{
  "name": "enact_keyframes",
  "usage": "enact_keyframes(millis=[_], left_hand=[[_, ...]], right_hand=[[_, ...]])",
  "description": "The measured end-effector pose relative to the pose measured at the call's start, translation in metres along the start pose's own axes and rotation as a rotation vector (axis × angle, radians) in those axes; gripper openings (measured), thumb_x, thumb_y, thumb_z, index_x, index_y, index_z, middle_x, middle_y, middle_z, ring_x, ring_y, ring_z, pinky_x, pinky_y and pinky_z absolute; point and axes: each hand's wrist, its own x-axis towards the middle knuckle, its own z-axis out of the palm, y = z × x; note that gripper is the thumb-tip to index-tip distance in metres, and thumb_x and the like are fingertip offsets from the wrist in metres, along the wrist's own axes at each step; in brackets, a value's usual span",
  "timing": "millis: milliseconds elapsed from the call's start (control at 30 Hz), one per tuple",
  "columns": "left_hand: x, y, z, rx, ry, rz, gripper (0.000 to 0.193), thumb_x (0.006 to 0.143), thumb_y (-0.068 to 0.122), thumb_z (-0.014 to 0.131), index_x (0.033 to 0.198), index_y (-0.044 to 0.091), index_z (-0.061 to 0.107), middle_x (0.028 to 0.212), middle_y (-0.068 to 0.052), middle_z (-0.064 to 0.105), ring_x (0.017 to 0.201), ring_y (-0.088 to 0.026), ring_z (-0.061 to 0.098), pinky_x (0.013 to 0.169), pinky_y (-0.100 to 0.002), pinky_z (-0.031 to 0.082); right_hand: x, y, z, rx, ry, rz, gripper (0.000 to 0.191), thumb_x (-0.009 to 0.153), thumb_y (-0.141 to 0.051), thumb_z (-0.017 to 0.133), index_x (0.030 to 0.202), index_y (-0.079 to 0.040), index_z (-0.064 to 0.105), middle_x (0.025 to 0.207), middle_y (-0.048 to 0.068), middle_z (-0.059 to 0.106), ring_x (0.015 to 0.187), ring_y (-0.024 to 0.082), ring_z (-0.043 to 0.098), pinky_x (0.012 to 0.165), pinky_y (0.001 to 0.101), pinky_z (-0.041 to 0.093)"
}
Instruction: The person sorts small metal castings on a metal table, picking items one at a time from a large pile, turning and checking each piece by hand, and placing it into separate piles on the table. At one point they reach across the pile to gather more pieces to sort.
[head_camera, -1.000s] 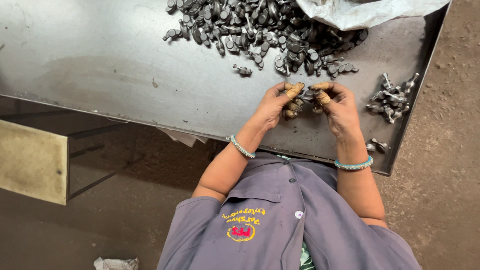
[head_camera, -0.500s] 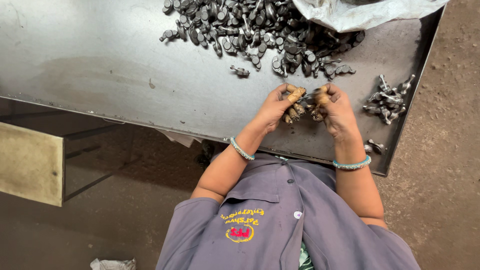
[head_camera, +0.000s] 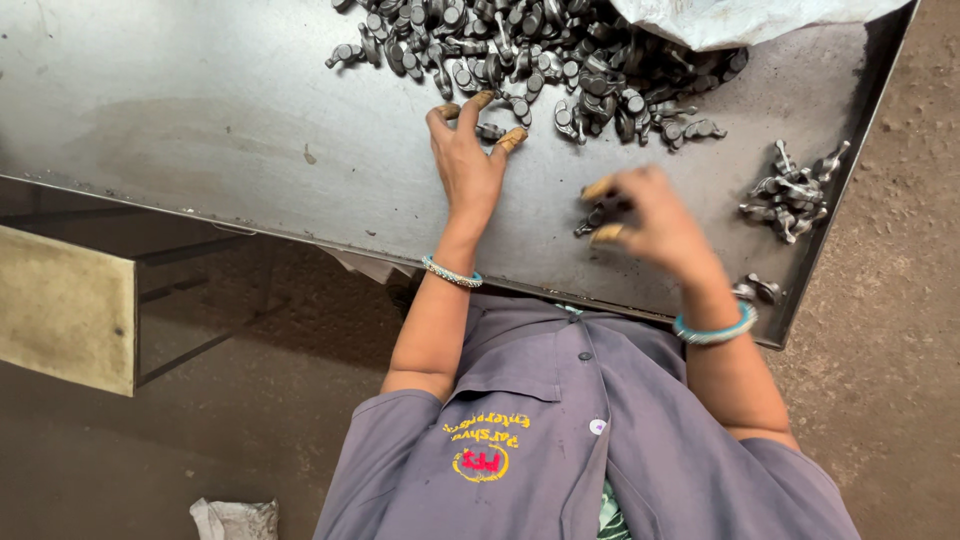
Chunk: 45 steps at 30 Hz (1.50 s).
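Note:
A big pile of small dark metal parts (head_camera: 540, 50) lies at the far side of a grey metal table (head_camera: 220, 120). My left hand (head_camera: 465, 160) is stretched to the pile's near edge with its fingers spread; it touches a loose part (head_camera: 490, 131) and grips nothing. Tan covers sit on its fingertips. My right hand (head_camera: 650, 215) is blurred, closer to me and to the right. Its capped fingers pinch one small metal part (head_camera: 595, 215) just above the table. Each wrist wears a bangle.
A smaller heap of the same parts (head_camera: 795, 185) lies near the table's right edge, and two more parts (head_camera: 760, 290) by my right wrist. A white bag (head_camera: 740, 15) covers the pile's far right. A yellowish panel (head_camera: 60, 310) stands lower left over a dirt floor.
My hands were together at the table's middle, working one part. They have separated: the left has reached out to the pile, the right has swung right with a part.

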Motion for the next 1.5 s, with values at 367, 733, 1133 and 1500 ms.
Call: enact_keyframes(millis=[367,733,1133,1500], left_hand=[[0.002,0.042,0.032,-0.123,-0.286,0.139,0.109,0.058,0.028,0.098,0.151,0.033,0.042,0.122,-0.021,0.045,0.110,-0.038,0.052,0.095,-0.050,0.051],[-0.001,0.072,0.047,0.166,-0.341,0.258,0.103,0.062,0.024,0.094,0.148,0.044,0.043,0.145,-0.020,0.037,0.117,-0.045,0.047,0.078,-0.055,0.054],[-0.004,0.069,0.051,0.148,-0.400,0.329,0.069,0.071,0.016,0.088,0.133,0.031,0.061,0.134,-0.012,0.050,0.118,-0.045,0.046,0.079,-0.056,0.054],[-0.047,0.059,0.025,0.087,-0.541,0.425,0.036,0.068,0.020,0.088,0.102,0.027,0.080,0.137,-0.012,0.050,0.125,-0.042,0.042,0.091,-0.053,0.049]], right_hand=[[-0.054,0.064,0.042,0.836,0.384,0.346,0.037,0.087,-0.004,0.088,0.110,-0.010,0.059,0.103,0.002,0.068,0.092,0.015,0.067,0.082,0.0317,0.061],[-0.067,0.071,0.028,1.798,0.223,0.447,0.039,0.092,-0.031,0.085,0.112,-0.008,0.061,0.081,-0.001,0.061,0.073,0.012,0.054,0.061,0.0246,0.043],[-0.069,0.071,0.016,1.491,0.233,0.606,0.049,0.091,-0.026,0.080,0.126,0.003,0.063,0.095,0.014,0.072,0.078,0.017,0.068,0.061,0.0229,0.052],[0.025,0.060,-0.042,1.155,0.491,0.320,0.027,0.095,0.003,0.076,0.118,-0.001,0.063,0.109,0.015,0.075,0.087,0.020,0.070,0.071,0.0269,0.058]])
